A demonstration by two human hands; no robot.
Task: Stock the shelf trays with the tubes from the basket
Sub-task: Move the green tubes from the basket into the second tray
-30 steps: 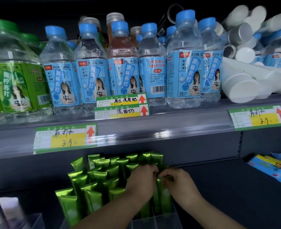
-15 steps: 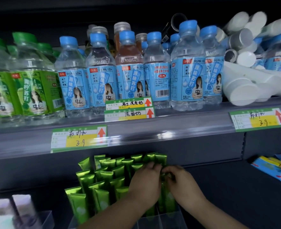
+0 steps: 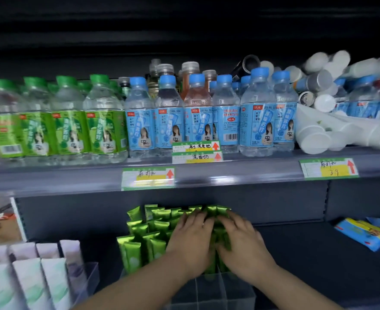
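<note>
Head view: clear tray (image 3: pixel 209 291) of green tubes (image 3: pixel 132 253), covered by two hands.
Left hand (image 3: pixel 191 240) and right hand (image 3: pixel 240 240) are laid, fingers spread, on the upright tube tops; soda bottles (image 3: pixel 257 121) are ranged on the shelf (image 3: pixel 251 173) above.

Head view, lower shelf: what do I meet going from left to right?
White tubes in a clear tray → green tubes → left hand → right hand, both hands resting on the green tubes → blue packets at the far right.
</note>
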